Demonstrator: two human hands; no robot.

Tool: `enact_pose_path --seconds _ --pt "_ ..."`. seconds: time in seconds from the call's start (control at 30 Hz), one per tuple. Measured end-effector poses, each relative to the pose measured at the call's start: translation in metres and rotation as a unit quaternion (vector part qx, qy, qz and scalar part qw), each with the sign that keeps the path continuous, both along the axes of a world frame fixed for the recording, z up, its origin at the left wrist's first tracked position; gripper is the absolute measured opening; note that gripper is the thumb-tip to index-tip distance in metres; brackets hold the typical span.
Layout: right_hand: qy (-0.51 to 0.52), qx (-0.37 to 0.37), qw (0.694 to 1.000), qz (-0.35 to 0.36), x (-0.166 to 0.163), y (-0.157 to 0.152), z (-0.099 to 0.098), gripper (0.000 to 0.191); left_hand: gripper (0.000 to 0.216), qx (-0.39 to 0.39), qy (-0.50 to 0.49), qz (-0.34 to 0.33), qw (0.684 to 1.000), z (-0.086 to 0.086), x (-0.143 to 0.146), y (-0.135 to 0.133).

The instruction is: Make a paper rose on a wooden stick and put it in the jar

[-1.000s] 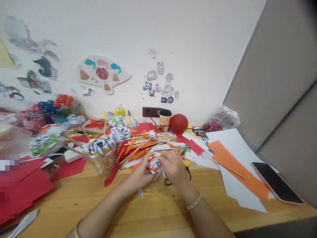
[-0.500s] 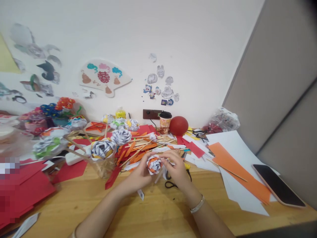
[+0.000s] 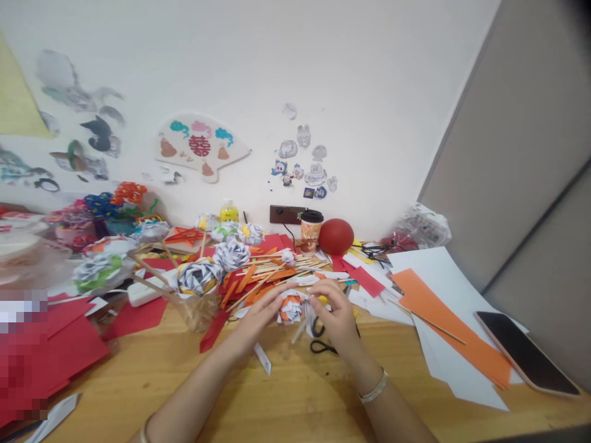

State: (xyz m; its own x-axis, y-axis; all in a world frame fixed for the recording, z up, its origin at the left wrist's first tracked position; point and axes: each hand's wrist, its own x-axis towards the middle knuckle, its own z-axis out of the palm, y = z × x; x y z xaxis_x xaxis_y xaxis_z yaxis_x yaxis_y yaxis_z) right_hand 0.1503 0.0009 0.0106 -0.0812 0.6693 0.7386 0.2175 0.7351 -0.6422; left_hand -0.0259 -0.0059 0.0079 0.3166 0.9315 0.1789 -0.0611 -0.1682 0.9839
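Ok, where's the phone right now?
Head view, far right of the table: the phone lies flat, screen dark, partly on white paper, just right of the orange sheet and well right of the right hand.

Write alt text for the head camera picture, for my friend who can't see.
A left hand and a right hand hold a small white and orange paper flower between them above a cluttered wooden table. Behind lie wooden sticks, paper strips and finished paper flowers; a phone lies at the right.
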Motion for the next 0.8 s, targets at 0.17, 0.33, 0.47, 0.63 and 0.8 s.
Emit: enact_pose_path --seconds 0.17,0.33,0.47,0.63,0.8 --pt "-0.061 -0.030 0.996 0.060 -0.0005 -0.0057 0.0072 0.005 0.039 0.062 0.076 0.033 0.995 0.0055 0.0008 0.0002" --pt "-0.059 -0.050 0.995 0.064 -0.0018 -0.0037 0.0050 0.005 0.040 0.064 0.059 0.043 0.995 -0.0014 0.0031 0.0018" --pt "-0.070 -0.049 0.993 0.077 -0.0004 -0.0028 0.0050 0.003 0.039 0.049 0.056 0.040 0.996 -0.0026 0.0029 0.0005" --pt "-0.083 -0.038 0.991 0.093 0.0014 -0.0034 0.0071 0.002 0.040 0.034 0.047 0.047 0.997 -0.0014 0.0029 -0.0007" --pt "-0.109 -0.005 0.992 0.064 -0.0006 -0.0056 0.0065 0.015 0.039 0.032 0.035 0.053 0.997 -0.0015 0.0044 -0.0023"
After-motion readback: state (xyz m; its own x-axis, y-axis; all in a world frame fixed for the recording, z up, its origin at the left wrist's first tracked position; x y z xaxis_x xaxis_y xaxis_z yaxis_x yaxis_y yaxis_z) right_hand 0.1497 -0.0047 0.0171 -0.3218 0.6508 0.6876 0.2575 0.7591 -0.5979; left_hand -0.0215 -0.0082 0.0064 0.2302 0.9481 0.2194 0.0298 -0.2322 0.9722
